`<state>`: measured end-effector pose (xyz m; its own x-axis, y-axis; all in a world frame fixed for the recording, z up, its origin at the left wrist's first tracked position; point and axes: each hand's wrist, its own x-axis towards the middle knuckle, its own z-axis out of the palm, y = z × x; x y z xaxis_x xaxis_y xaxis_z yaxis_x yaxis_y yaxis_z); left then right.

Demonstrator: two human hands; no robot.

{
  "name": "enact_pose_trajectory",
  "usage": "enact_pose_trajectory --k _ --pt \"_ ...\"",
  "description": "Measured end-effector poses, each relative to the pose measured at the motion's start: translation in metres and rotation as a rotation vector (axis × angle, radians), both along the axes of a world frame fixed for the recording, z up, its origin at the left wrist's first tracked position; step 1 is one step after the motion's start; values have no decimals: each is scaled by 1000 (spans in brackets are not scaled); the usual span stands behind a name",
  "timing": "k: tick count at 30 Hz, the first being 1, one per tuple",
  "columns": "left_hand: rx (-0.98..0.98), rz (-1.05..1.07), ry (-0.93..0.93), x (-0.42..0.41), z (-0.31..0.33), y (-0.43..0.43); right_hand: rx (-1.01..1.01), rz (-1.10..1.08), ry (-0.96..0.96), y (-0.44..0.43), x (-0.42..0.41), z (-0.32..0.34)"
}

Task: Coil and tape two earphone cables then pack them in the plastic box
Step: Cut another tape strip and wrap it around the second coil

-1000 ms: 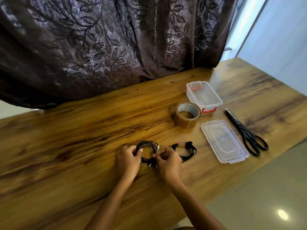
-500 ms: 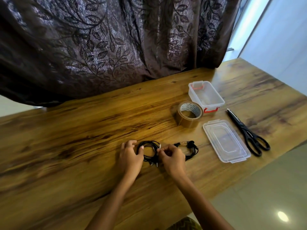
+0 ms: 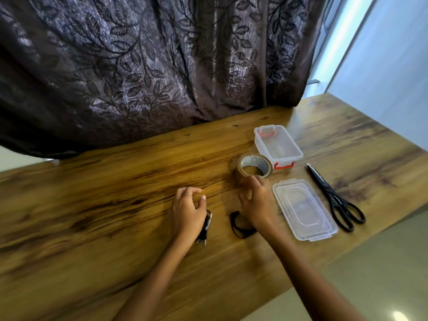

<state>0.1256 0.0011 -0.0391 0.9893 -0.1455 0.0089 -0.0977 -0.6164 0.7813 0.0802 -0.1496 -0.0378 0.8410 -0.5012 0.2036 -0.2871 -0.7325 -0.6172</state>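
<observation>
The counter (image 3: 115, 181) carries the plastic box (image 3: 278, 144), with the tape roll (image 3: 253, 166) touching it. Right hand (image 3: 257, 202): fingers (image 3: 256, 181) released, tips at the roll's near wall. Left hand (image 3: 187, 209): curled over one earphone coil (image 3: 207, 224); grip undeterminable. Second coil (image 3: 237, 227) lies under the right wrist.

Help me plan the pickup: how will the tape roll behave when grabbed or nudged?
The tape roll lies flat, hole up, so a nudge probably slides it. Its thick wound ring likely stays stiff; on edge it could roll.

Daylight from right, glare on table (image 3: 308, 112) (hands motion-blurred), wide-angle bending at edges.
</observation>
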Motion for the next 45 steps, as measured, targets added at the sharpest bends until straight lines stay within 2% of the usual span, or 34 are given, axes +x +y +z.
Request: enact_pose_trajectory --k 6,12,14,16,18,20,22,25,28,30,34,41,45 --pt "12 -77 -5 3 15 -24 -251 123 149 -49 24 -7" --pt "-20 -131 -14 1 25 -39 -181 176 158 -62 25 -10" --pt "-57 -152 19 1 26 -42 -24 122 64 -62 21 -4" --pt "-117 -167 69 2 31 -46 338 28 -63 -59 16 10" --pt "-210 -187 153 2 41 -51 671 56 -197 -54 7 28" --pt "-335 -225 222 2 55 -57 902 145 -315 -48 -4 42" --pt "-478 -293 264 -1 71 -62 1030 199 -403 -42 -13 51" --pt "-681 -310 292 -8 87 -69 1078 227 -459 -39 -21 59" --pt "-727 -302 273 -13 92 -72 931 207 -483 -38 -24 65" --pt "-721 -304 263 -14 92 -73 711 179 -542 -38 -25 69" --pt "-678 -314 220 -18 93 -73 328 260 -637 -46 -22 71" --pt "-616 -326 174 -21 95 -69 153 230 -656 -47 -16 69" --pt "-576 -342 169 -26 93 -68 18 242 -571 -44 -19 72"
